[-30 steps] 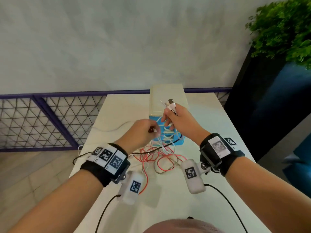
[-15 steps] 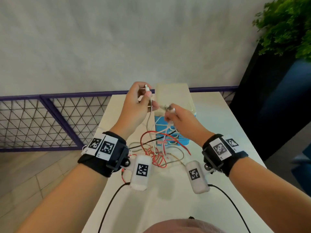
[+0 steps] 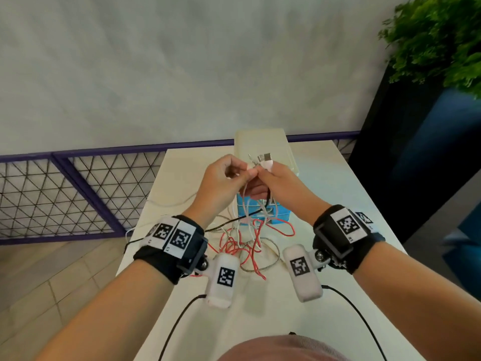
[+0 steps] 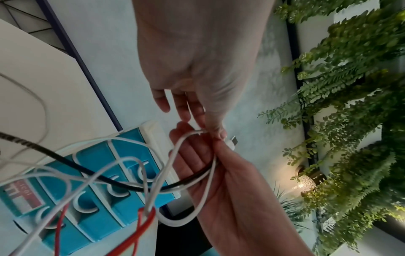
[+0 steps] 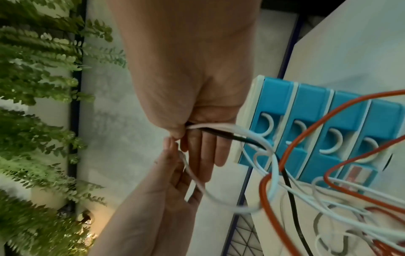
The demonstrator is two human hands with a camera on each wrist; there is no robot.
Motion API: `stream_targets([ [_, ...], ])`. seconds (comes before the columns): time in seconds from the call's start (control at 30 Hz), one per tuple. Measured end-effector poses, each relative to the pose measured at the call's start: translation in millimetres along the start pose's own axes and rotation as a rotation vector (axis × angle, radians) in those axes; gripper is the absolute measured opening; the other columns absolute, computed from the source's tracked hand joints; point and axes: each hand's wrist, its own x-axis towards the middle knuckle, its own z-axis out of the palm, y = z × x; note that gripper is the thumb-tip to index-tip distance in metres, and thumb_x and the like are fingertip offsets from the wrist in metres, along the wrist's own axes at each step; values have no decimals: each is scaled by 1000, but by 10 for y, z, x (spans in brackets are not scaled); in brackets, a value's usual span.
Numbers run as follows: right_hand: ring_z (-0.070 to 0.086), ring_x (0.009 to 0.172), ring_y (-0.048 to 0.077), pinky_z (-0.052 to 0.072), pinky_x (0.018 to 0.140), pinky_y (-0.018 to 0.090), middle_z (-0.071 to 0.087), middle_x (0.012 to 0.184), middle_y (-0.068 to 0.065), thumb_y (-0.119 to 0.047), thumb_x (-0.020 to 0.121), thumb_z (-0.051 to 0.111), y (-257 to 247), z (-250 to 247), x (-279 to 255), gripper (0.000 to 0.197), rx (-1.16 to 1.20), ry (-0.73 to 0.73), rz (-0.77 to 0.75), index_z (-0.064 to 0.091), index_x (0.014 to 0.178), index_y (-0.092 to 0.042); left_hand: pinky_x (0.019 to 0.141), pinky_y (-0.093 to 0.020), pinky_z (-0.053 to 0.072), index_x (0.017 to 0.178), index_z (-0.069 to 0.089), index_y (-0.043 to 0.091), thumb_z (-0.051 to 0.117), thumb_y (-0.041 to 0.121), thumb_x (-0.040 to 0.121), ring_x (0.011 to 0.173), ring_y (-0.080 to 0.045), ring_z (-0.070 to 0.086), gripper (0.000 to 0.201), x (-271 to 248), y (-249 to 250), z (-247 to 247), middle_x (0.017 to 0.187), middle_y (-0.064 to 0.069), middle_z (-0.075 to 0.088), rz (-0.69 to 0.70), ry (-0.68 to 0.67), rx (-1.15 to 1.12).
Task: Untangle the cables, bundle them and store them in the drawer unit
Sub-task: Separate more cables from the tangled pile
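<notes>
Hidden and unclear parts

Upper front of the drawer unit (image 3: pixel 263 144) covered by both hands; plug ends at the white connector (image 3: pixel 266 162) too small to identify; cable tangle (image 3: pixel 250 246) partly behind the wrist cameras; plant (image 3: pixel 440 40) cropped at the right edge.

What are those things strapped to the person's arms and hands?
Both hands, left hand and right hand, are bare, with no sleeves. Each wrist wears a black band carrying white tags printed with black square codes. A white capsule-shaped camera pod, also code-marked, hangs under each wrist, with a thin black lead trailing back.
</notes>
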Motion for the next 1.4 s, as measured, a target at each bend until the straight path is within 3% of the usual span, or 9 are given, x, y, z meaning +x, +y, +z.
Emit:
stream_targets([
  [0.27,70,75,17,59,79,34,69,83,9,-23,103,39,26,15,-38,29,120,-30,31,60,104,-4,63,-26,50,88,52,20,65,32,86,66,-11,54,19,-57,-26,54,74,3,53,12,6,90],
  [0.37,70,74,16,55,69,26,67,80,8,-22,103,40,34,-26,-30,26,68,13,2,56,95,-4,66,-39,57,88,51,14,51,52,89,58,-14,62,38,-196,-114,68,70,-1,62,-219,-170,169],
  [0.47,73,76,17,55,65,21,66,86,14,-17,104,35,24,-19,-6,25,107,50,-17,54,100,-1,71,-31,57,93,55,11,45,60,88,67,-10,68,50,-391,-261,127,78,0,69,-375,-362,260],
  [0.6,71,69,17,57,66,24,64,82,13,-15,104,34,32,25,32,22,87,46,-22,51,103,0,80,-34,55,83,53,9,41,38,98,67,-17,62,35,-631,-356,186,66,-1,59,-428,-601,-97],
  [0.7,69,67,19,58,69,29,62,76,9,-16,104,35,54,42,28,16,23,45,-24,47,100,-6,56,-23,51,78,56,8,42,27,100,47,-13,51,33,-624,-312,151,55,0,45,-387,-498,-138],
  [0.93,70,84,17,59,82,34,69,83,4,-20,103,38,136,17,10,21,-123,62,0,52,96,-7,49,-26,51,103,55,4,43,20,100,42,-11,49,19,-367,-201,-29,61,-4,57,-343,-96,-33],
  [1.17,63,88,8,57,80,28,63,89,-4,-19,101,43,106,33,19,23,-158,61,-21,59,98,-3,52,-22,52,111,61,5,52,14,96,45,-8,47,20,-459,-178,-71,76,-8,57,-503,-513,-162],
  [1.3,62,66,13,53,59,25,58,83,-1,-23,101,44,132,48,30,19,-206,99,-26,55,103,-8,44,-22,46,96,60,5,51,19,97,41,-8,39,17,-479,-174,29,69,-3,54,-465,-387,-145],
  [1.4,63,55,13,50,51,20,58,83,4,-25,101,41,160,21,35,17,-295,124,-14,51,99,-12,48,-23,42,93,56,15,56,37,92,48,-11,49,21,-417,-198,20,72,0,62,-335,-314,252],
])
